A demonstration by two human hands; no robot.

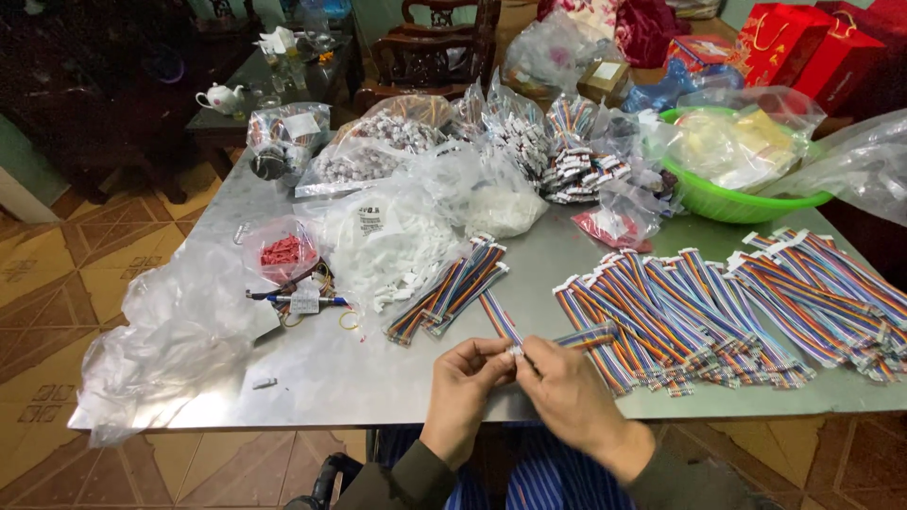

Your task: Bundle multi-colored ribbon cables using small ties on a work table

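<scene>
Head view: hands [518,378] pinching ribbon cable [499,319]

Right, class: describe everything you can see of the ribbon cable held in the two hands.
The rainbow ribbon cable is a flat strip of many thin coloured wires side by side. It lies slanted on the grey metal table. Its near end, with a small white connector, is pinched between the left hand and right hand.
</scene>
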